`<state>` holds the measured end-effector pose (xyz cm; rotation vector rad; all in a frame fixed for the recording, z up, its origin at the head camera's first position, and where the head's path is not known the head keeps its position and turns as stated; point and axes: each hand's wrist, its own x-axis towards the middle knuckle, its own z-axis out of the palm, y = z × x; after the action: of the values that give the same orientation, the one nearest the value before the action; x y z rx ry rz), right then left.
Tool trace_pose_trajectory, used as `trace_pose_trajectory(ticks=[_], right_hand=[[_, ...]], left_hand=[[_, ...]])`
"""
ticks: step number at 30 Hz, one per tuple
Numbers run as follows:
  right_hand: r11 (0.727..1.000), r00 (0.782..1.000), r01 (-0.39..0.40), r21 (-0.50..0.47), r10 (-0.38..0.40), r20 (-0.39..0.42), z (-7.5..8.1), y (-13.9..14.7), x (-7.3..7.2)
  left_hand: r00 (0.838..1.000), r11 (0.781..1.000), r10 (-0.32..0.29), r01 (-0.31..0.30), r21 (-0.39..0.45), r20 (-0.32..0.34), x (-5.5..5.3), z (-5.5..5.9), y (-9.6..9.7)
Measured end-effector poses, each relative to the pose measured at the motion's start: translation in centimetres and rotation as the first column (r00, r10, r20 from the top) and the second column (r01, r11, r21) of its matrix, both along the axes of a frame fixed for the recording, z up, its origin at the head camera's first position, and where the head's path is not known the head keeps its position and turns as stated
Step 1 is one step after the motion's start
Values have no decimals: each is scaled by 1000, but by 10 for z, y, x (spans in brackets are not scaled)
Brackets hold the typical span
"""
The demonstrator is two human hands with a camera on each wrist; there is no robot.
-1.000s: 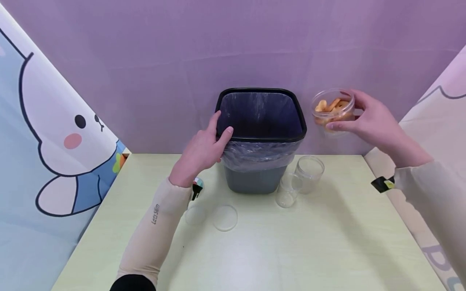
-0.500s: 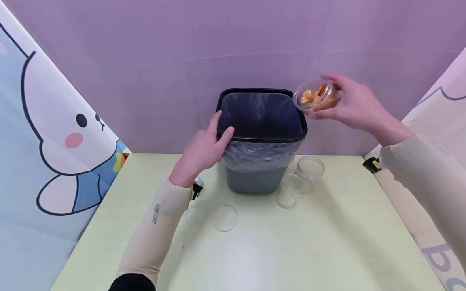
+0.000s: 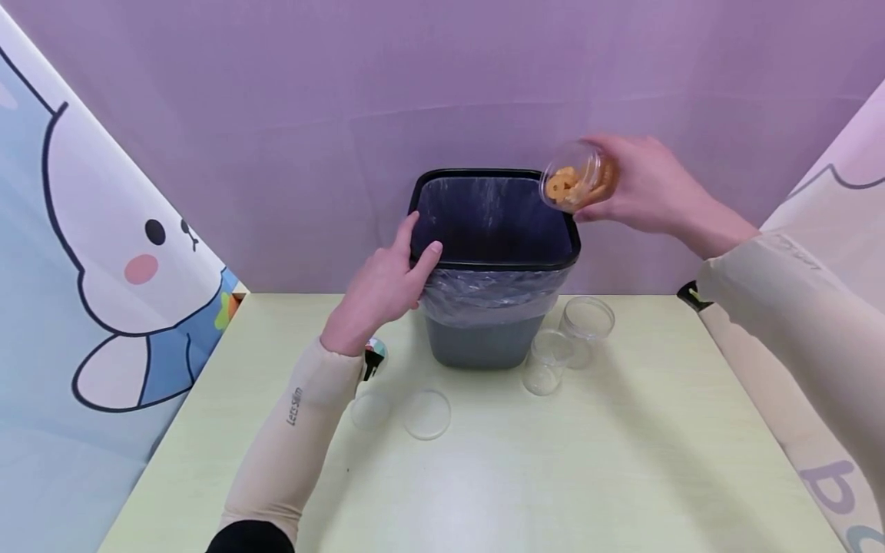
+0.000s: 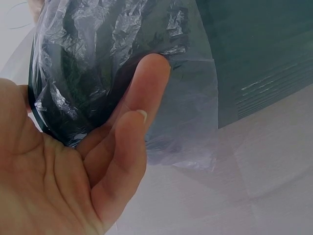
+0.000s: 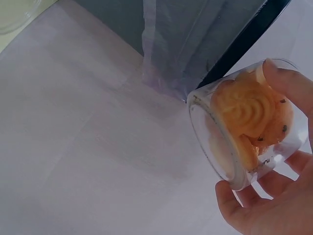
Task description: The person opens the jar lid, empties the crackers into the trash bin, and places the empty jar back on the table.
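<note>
My right hand (image 3: 650,180) grips a clear plastic jar (image 5: 222,134) of small golden cookies (image 5: 249,110). In the head view the jar is tipped left, its mouth over the right rear corner of the trash can's black rim (image 3: 498,266). The cookies (image 3: 563,187) lie inside near the mouth. My left hand (image 3: 387,284) holds the left side of the trash can (image 3: 484,342), thumb and index finger at the rim. In the left wrist view its other fingers (image 4: 146,88) curl against the outside of the clear plastic liner (image 4: 183,112).
Two clear plastic jars (image 3: 542,376) (image 3: 588,326) stand right of the trash can. Two clear round lids (image 3: 427,415) (image 3: 371,411) lie on the table (image 3: 553,476) in front. Behind the can hangs a purple cloth (image 3: 311,153).
My right hand has moved left and slightly up with the cookie jar, from beside the trash can to over its right rim. The jar has tipped further left. My left hand stays put.
</note>
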<state>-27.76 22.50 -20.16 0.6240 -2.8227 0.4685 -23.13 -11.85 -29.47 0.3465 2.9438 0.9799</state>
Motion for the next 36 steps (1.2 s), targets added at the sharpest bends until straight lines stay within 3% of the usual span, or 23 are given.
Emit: trace_pose_trajectory(ticks=[10, 16, 23, 28, 36], right_hand=[[993, 999, 33, 115, -33, 0, 6, -9, 5], [987, 999, 2, 162, 5, -40, 6, -15, 2], [968, 984, -52, 247, 93, -155, 5, -20, 1], [957, 955, -98, 274, 168, -243, 0, -21, 2], [923, 860, -172, 345, 311, -403, -6, -21, 4]], left_hand=[[1000, 1000, -4, 4, -1, -8, -2, -2, -1], [1000, 1000, 6, -6, 5, -9, -1, -3, -4], [1000, 1000, 17, -17, -7, -16, -2, -4, -4], [1000, 1000, 16, -17, -19, -18, -2, -3, -3], [1000, 1000, 8, -8, 3, -20, -1, -4, -3]])
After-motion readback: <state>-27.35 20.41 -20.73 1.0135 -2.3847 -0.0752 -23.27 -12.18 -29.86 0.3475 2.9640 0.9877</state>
